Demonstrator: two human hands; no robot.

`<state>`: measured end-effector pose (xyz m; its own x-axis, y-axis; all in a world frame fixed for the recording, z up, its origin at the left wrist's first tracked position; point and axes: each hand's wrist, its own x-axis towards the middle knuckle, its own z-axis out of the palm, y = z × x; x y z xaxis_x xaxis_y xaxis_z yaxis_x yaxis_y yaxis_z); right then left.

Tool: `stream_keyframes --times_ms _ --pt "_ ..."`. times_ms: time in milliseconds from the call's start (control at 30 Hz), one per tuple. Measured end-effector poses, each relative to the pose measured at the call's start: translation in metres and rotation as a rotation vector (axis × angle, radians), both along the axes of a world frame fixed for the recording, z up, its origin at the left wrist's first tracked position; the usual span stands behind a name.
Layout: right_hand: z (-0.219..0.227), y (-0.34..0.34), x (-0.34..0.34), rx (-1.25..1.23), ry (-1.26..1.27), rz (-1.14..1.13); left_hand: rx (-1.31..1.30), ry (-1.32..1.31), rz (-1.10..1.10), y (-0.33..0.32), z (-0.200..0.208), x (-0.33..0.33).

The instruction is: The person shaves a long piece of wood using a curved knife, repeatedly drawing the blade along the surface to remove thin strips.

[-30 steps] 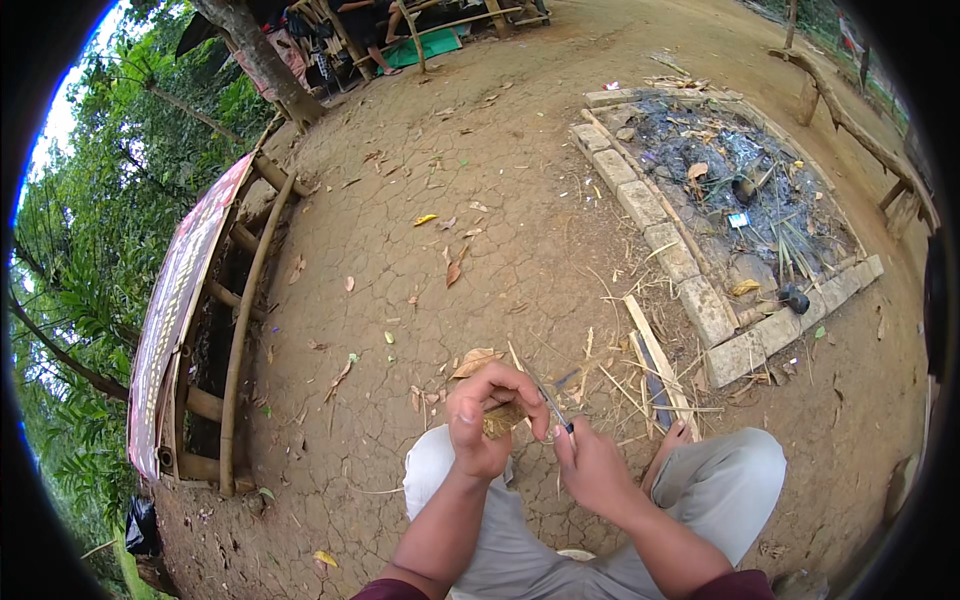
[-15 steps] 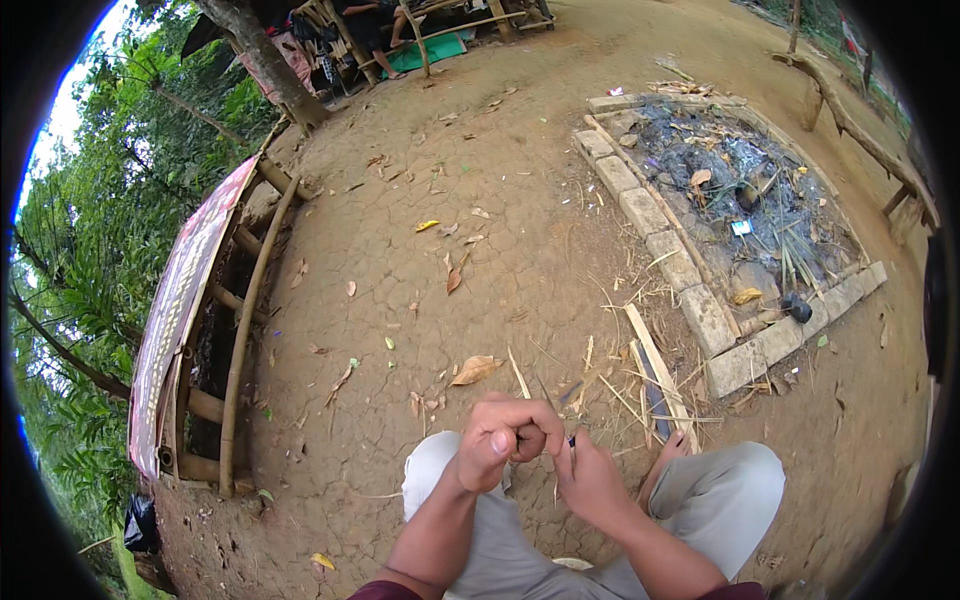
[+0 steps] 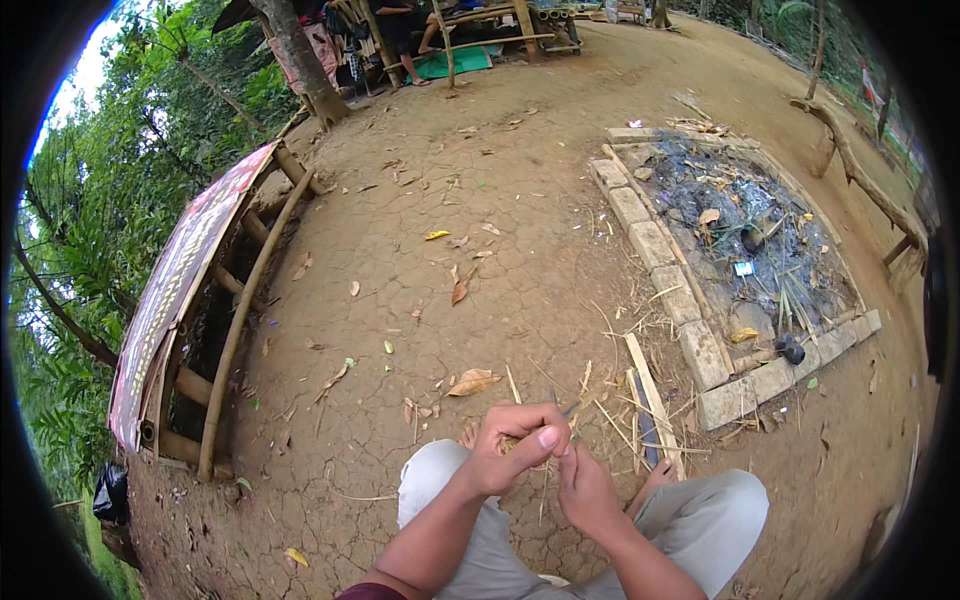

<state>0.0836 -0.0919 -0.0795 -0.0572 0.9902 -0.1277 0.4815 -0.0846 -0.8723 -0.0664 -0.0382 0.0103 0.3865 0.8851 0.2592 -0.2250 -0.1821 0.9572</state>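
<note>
Head view only: the left hand (image 3: 515,445) is curled around a thin pale bamboo sliver (image 3: 512,443), and the right hand (image 3: 585,490) pinches near its end, both just above the knees. Looks like mid-job to me. Loose splinters and a flat bamboo slat (image 3: 652,397) lie just beyond the hands on cracked dry dirt (image 3: 420,250); a brick-edged ash pit (image 3: 700,350) sits further right.

left hand (image 3: 515,447): closed tighter over the thin bamboo strip (image 3: 512,443) than 1.0 s ago, thumb now laid across the top | right hand (image 3: 585,490): drawn in from its apart position, fingertips now pressed against the left hand | strip: now largely hidden by the fist | view: tilted slightly.
</note>
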Motion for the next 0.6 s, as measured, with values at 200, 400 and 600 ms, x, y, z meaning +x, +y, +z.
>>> stream_keyframes --times_ms 200,400,600 --pt "0.0006 0.0018 -0.0031 0.012 -0.011 -0.003 -0.056 -0.028 0.056 -0.0006 -0.0027 -0.0018" --pt "-0.0012 0.0023 -0.0046 0.048 -0.09 0.01 -0.051 -0.014 0.072 -0.0009 -0.0026 -0.0036" --pt "0.002 0.003 -0.0032 0.039 -0.105 0.004 -0.053 -0.008 0.069 0.0001 -0.003 -0.0018"
